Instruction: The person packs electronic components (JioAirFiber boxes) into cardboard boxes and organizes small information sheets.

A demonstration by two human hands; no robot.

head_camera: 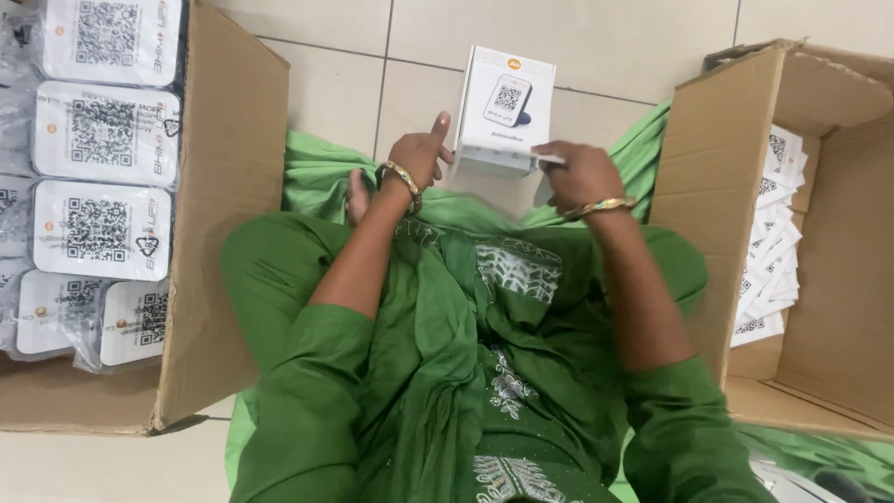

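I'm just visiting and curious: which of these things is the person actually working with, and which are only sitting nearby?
In hand:
- small white box, held by the left hand and the right hand

Sitting nearby:
- left cardboard carton of wrapped white devices
- right cardboard carton with white cards
- tiled floor

Two cardboard boxes point(233, 186), one small white box point(503, 107), two hands point(419, 154).
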